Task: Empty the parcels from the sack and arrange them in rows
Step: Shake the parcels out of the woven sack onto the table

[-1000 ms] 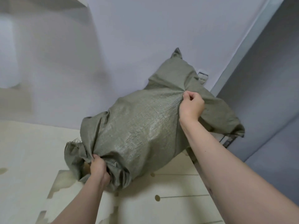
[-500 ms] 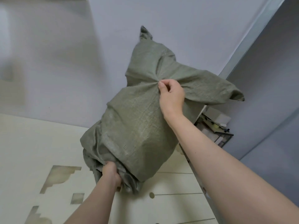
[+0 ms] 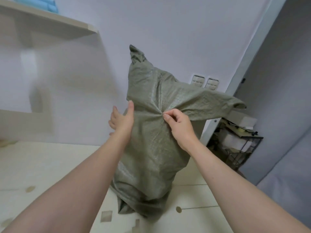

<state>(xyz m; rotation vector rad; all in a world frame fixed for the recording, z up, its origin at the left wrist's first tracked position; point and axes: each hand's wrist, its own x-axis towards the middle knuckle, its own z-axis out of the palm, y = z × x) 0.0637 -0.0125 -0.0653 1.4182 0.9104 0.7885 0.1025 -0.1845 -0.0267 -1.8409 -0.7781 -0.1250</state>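
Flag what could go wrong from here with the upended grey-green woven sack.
The right hand pinches only a small fold of the grey-green woven sack, so the fabric could slip free when lifted; the left hand rests flat against its side. The bunched lower end sits on the cream surface, so parcels might jam.

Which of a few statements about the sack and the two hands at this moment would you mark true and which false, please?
1. The right hand pinches a gather of fabric on the sack. True.
2. The left hand grips the sack's lower end. False: it is open, fingers straight, at the sack's upper left side.
3. Parcels lie in rows beside the sack. False: no parcel is in view.
4. The sack stands roughly upright with its lower end on the pale surface. True.
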